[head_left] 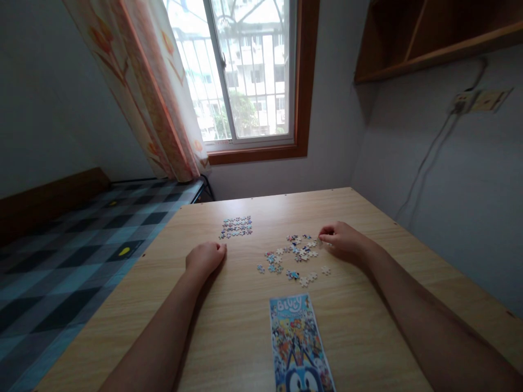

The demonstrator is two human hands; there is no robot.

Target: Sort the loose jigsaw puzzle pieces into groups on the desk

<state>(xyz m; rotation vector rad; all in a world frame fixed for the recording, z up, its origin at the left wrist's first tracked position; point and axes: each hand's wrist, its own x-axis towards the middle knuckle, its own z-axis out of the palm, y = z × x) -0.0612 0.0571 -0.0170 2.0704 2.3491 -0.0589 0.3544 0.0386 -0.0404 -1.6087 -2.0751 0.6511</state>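
Note:
My left hand [205, 257] rests on the table with its fingers curled in, and nothing shows in it. Just beyond it lies a block of jigsaw pieces [237, 227] set out in several short rows. On the right, my right hand [341, 239] has thumb and fingertips pinched together at the edge of the loose jigsaw pieces [301, 252]; a small pale puzzle piece seems to be at the fingertips. Some loose pieces lie picture side up, others show their plain backs. Nearer to me is a picture sheet [300, 343] with a blue cartoon dog and "BLUEY" lettering.
The light wooden table [241, 316] stands below a barred window [253, 81]. A bed with a checked cover [81, 261] adjoins its left side. At the right wall are a wooden shelf [441, 62] and a socket with a hanging cable [425, 152].

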